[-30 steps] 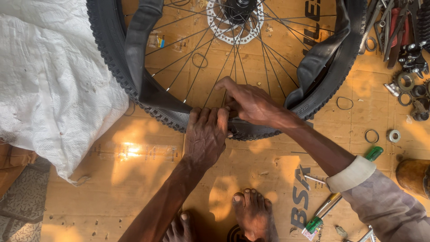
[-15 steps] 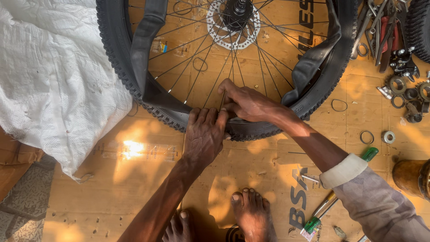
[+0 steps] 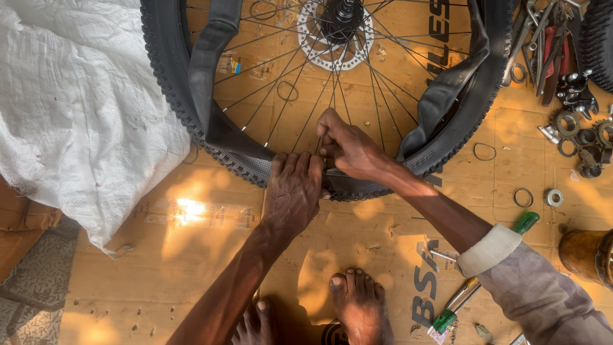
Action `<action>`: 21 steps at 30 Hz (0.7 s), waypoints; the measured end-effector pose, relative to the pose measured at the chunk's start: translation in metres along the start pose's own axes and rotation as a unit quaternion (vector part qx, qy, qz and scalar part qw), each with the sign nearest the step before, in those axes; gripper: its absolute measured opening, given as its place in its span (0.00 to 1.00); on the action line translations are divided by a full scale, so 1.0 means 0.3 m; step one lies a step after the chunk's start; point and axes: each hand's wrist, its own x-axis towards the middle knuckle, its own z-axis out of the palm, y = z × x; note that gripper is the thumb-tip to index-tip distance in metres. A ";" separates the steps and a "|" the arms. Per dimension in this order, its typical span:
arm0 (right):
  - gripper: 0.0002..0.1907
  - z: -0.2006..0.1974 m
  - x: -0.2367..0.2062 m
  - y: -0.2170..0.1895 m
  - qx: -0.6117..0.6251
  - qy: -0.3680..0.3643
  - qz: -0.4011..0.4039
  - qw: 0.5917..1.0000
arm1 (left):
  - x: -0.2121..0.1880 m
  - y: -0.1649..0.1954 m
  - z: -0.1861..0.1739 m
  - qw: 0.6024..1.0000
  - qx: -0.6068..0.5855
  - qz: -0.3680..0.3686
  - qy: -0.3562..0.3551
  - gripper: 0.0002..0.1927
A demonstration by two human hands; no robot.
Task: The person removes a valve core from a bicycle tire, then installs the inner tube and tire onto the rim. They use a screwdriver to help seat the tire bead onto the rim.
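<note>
Two hands, left point(image 3: 294, 191) flat and right point(image 3: 348, 148) pinching, are pressed on the stiff knobby tyre point(image 3: 167, 83) at six o'clock.

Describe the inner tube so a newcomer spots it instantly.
Find the spoked bicycle wheel lying on the cardboard. Inside its knobby tyre sags a limp black inner tube, hanging loose on both sides. Unlike the treaded tyre, it is smooth and flat.
</note>
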 end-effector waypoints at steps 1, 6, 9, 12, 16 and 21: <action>0.23 0.000 -0.008 -0.010 -0.008 0.012 -0.005 1.000 | -0.002 0.000 -0.001 1.000 0.000 0.004 0.012 0.33; 0.19 -0.002 -0.020 -0.041 0.005 0.038 -0.025 0.999 | -0.005 0.002 0.006 0.998 0.040 0.028 0.037 0.31; 0.20 0.004 -0.014 -0.033 0.024 0.048 -0.027 0.998 | -0.005 -0.003 0.014 1.000 0.013 0.009 -0.005 0.30; 0.21 0.019 -0.006 -0.019 -0.039 0.078 -0.072 0.994 | -0.009 -0.011 0.018 1.000 -0.023 0.003 0.006 0.32; 0.22 0.033 0.004 -0.010 0.018 0.061 -0.059 0.996 | -0.014 -0.009 0.017 0.999 0.014 0.023 0.035 0.29; 0.23 0.026 -0.014 -0.009 0.016 0.073 -0.064 0.995 | -0.014 -0.003 0.002 0.999 0.005 0.019 0.027 0.33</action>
